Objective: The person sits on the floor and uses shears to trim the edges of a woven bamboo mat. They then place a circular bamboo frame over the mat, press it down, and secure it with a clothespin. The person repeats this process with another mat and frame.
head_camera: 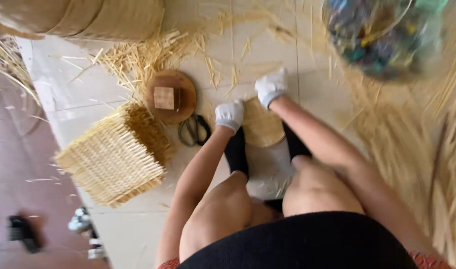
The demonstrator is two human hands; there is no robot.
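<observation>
Big pale tiled floor (307, 74) is littered with loose straw (138, 57), thickest along the right edge. A square woven basket (113, 157) lies on its side at left, just beside a round wooden block (171, 97), with scissors (194, 130) near it. The small round woven mat (260, 124) lies between black-socked feet. The gloved left hand (230, 114) grips its left rim and the gloved right hand (271, 86) its top edge, hands apart.

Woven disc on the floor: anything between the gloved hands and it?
Nothing visible. The left hand and right hand both rest on the rim of the woven disc, which lies between the feet. The scissors lie apart, left of it.
</observation>
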